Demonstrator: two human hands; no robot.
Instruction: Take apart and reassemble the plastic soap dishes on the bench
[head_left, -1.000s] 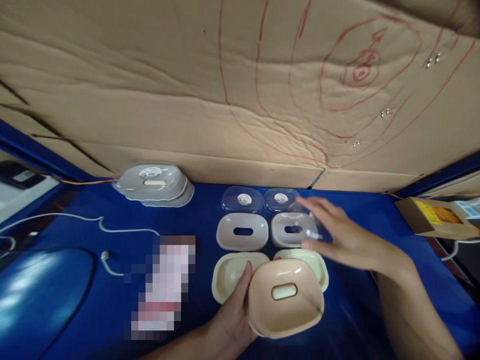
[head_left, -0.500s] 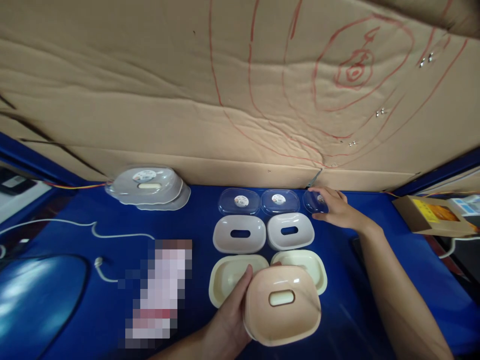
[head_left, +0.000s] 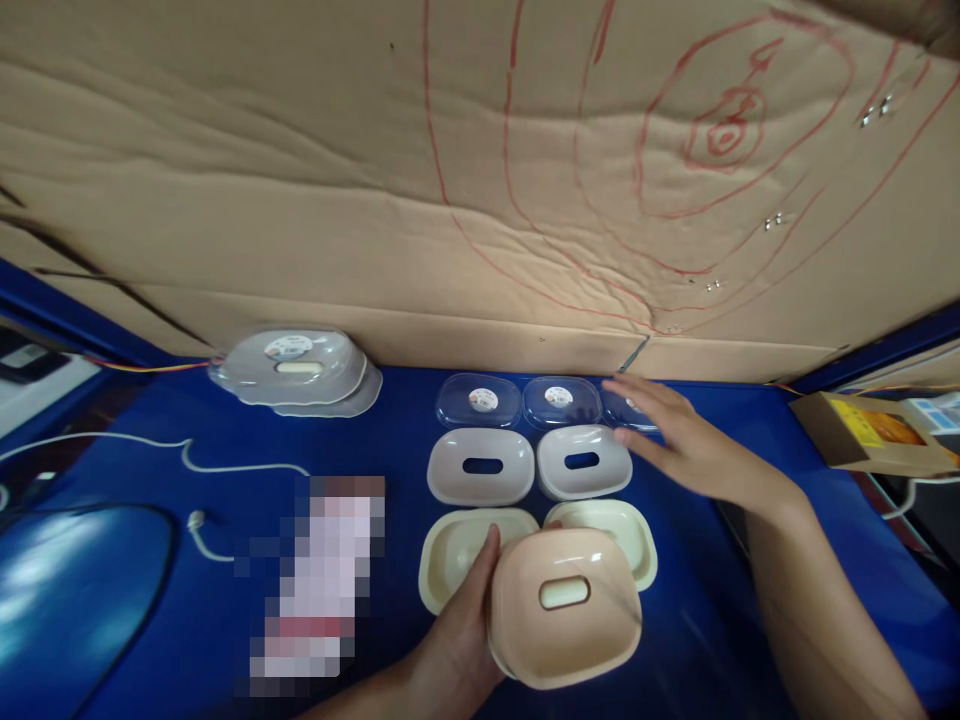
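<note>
My left hand (head_left: 469,625) grips a peach soap dish (head_left: 559,645) with an oval slot, a cream piece showing through it. The dish is held over two cream oval trays (head_left: 450,555), partly covering them. My right hand (head_left: 671,435), fingers apart and holding nothing visible, hovers by the rightmost clear lid (head_left: 628,408) and hides part of it. Left of that lid lie two more clear lids with round labels, one in the middle (head_left: 562,402) and one farther left (head_left: 478,402). Two pale slotted trays, the left one (head_left: 480,490) and the right one (head_left: 585,485), sit between lids and cream trays.
At the back left stand stacked pale soap dishes (head_left: 292,365) under a clear lid. A white cable (head_left: 247,465) and a blurred-out object (head_left: 322,570) lie on the blue table (head_left: 397,440). Cardboard (head_left: 300,180) walls the back; an open carton (head_left: 840,430) stands right.
My right hand has let go of the rightmost clear lid and drawn back a little, its fingers spreading. That lid now rests beside the middle one. The left hand keeps the peach dish in place.
</note>
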